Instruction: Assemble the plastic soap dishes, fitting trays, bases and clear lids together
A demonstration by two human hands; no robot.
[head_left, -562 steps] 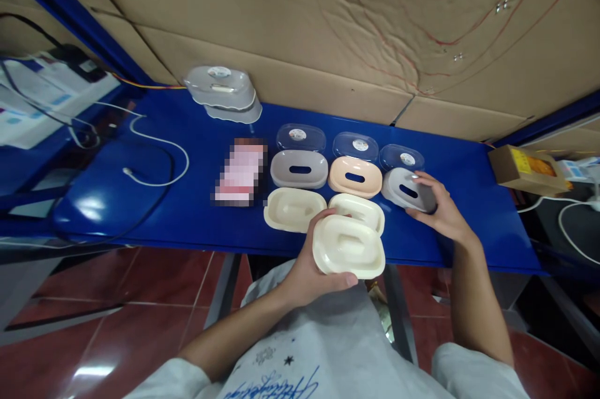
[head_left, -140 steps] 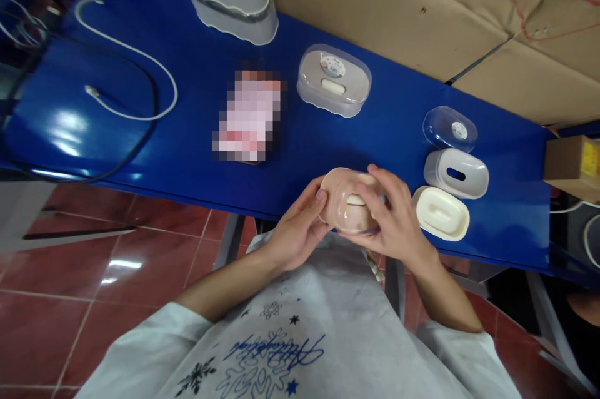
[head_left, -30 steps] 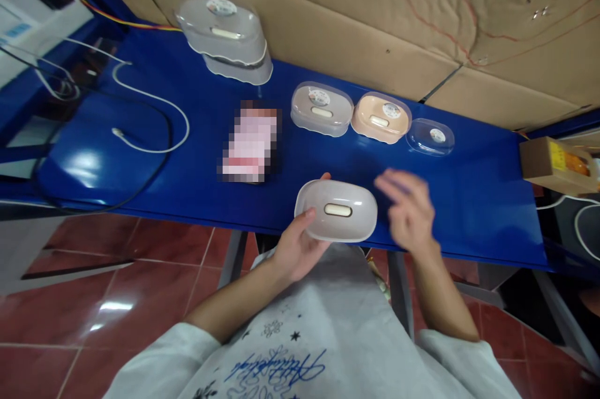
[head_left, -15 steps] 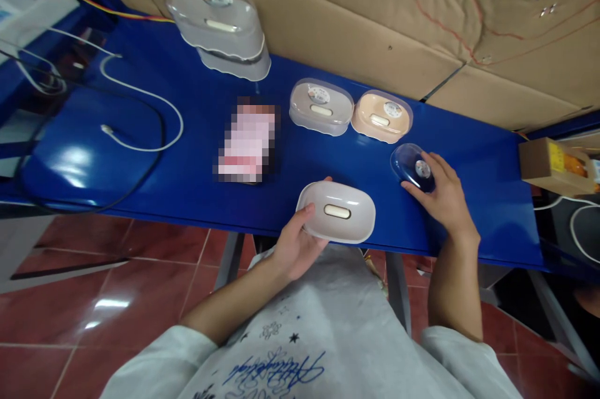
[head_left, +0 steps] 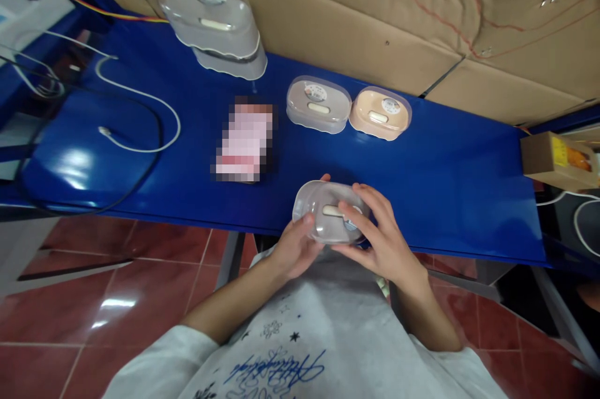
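Close to my body, over the table's front edge, my left hand (head_left: 300, 242) grips the left end of a pale grey oval soap box (head_left: 323, 227). A clear plastic lid (head_left: 307, 199) with a round sticker lies over its top, and my right hand (head_left: 379, 230) has its fingers spread around the lid's right end. Whether the lid is seated on the box cannot be made out. Farther back stand a lidded grey soap box (head_left: 319, 121) and a lidded peach one (head_left: 379, 117), side by side.
At the back left, lidded grey boxes (head_left: 213, 27) are stacked against the cardboard wall. A phone-like device (head_left: 244, 142), blurred out, rests on the blue table (head_left: 459, 174). Cables (head_left: 162, 99) curl at the left; a cardboard box (head_left: 541, 158) is at the right.
My right hand has brought the clear lid from the table on the right over to the grey box. My left hand keeps its hold in nearly the same place.
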